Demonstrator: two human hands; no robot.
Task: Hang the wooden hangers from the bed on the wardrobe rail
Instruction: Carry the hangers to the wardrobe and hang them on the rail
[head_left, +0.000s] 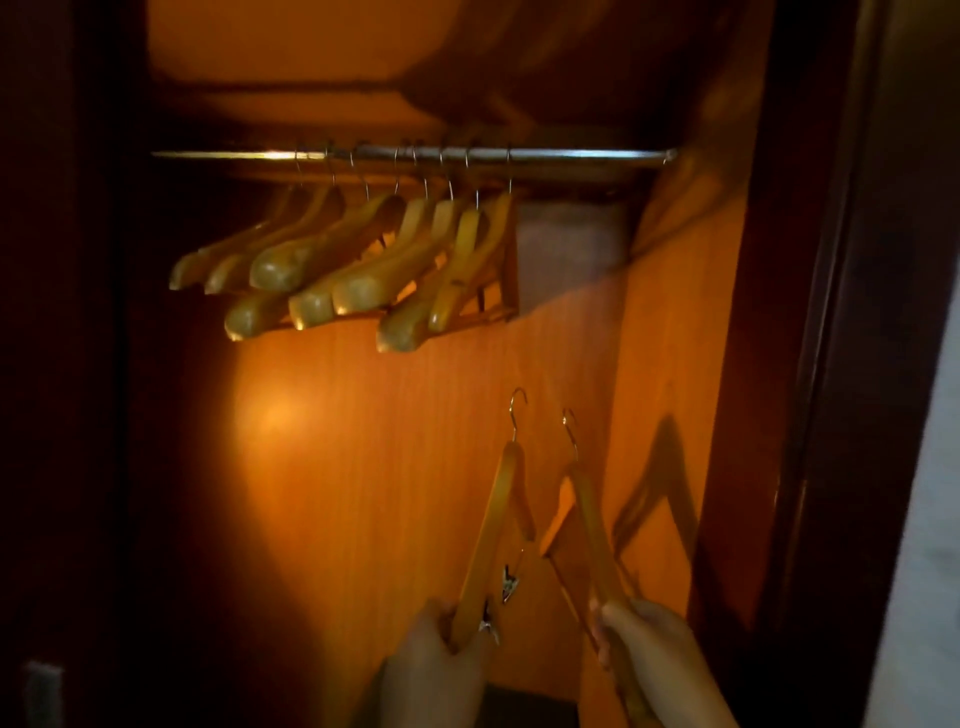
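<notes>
So we've got a hanger in each hand here, both well below the rail (571, 154). Our left hand (436, 665) is curled tight round the bottom end of one arm of the left hanger (496, 525), so the whole thing sticks up out of the fist with its hook on top. There's a pair of metal clips (509, 584) on it just above our fingers.

Our right hand (657, 654) is wrapped the same way round the low end of the right hanger (589, 514). That one leans up and to the left from the grip, hook uppermost too. The two hangers sit just beside each other, hooks near but apart, and neither touches the rail.

Up on the rail, a bunch of hung hangers (363, 260) crowds the left-to-middle part, arms angled toward us. It's pretty dim in there, with the orange back panel (337, 467) behind everything and a hanger's shadow on the right wall.
</notes>
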